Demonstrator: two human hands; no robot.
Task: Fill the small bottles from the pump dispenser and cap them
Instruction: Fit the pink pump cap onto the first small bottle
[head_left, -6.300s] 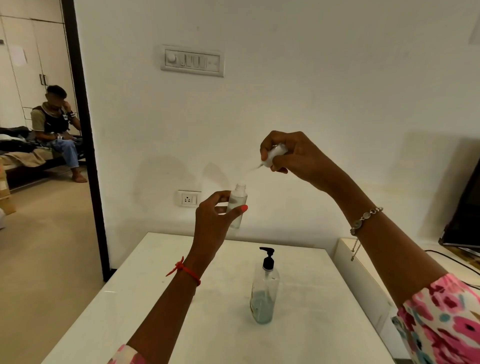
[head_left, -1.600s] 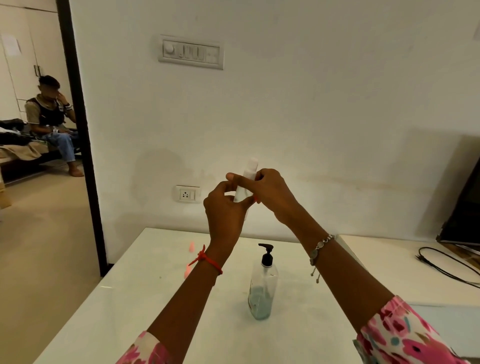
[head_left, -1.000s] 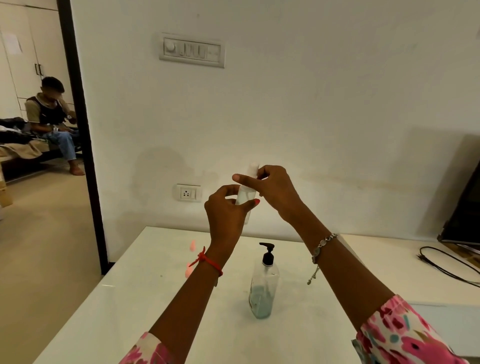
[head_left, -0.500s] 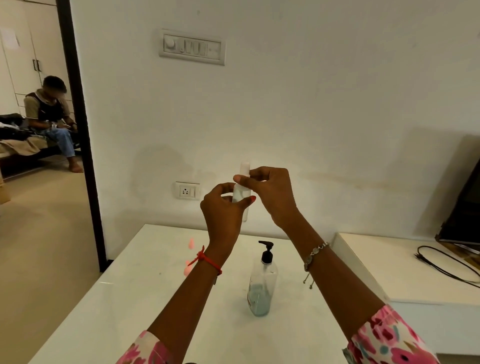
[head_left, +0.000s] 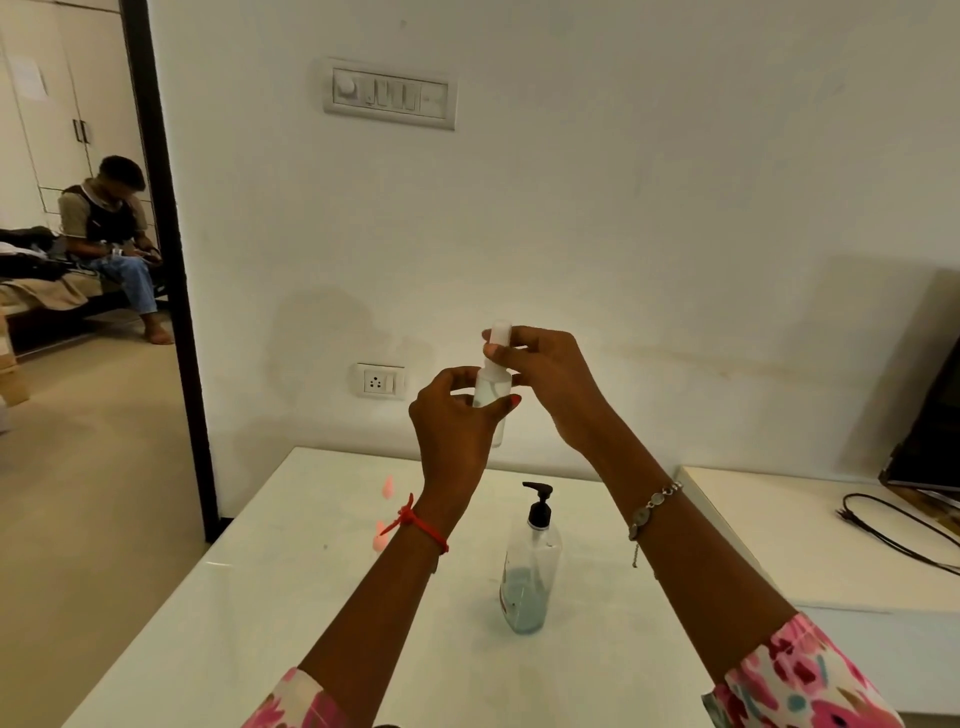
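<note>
Presently, the small bottle (head_left: 491, 388) is held upright in the air, above the pump dispenser (head_left: 531, 571) and a little to its left. My left hand (head_left: 457, 415) grips the bottle's clear body, fingers and thumb curled round it. My right hand (head_left: 545, 374) pinches the white cap (head_left: 500, 332) at the bottle's top between thumb and fingers. Whether the cap is fully seated I cannot tell.

The dispenser stands upright on the white table (head_left: 260, 597), below and between my forearms. It has a black pump head and a low level of bluish liquid at its base. A red thread (head_left: 422, 526) circles my left wrist, left of the pump head; a bracelet (head_left: 650, 508) hangs on my right wrist, right of it.

On the wall behind the dispenser sits a socket (head_left: 381, 381), with a switch panel (head_left: 389, 93) higher up. Well right of the dispenser, a black cable (head_left: 893, 530) lies on a separate white surface. Far to its left, through a doorway, a person (head_left: 109, 228) is seated.
</note>
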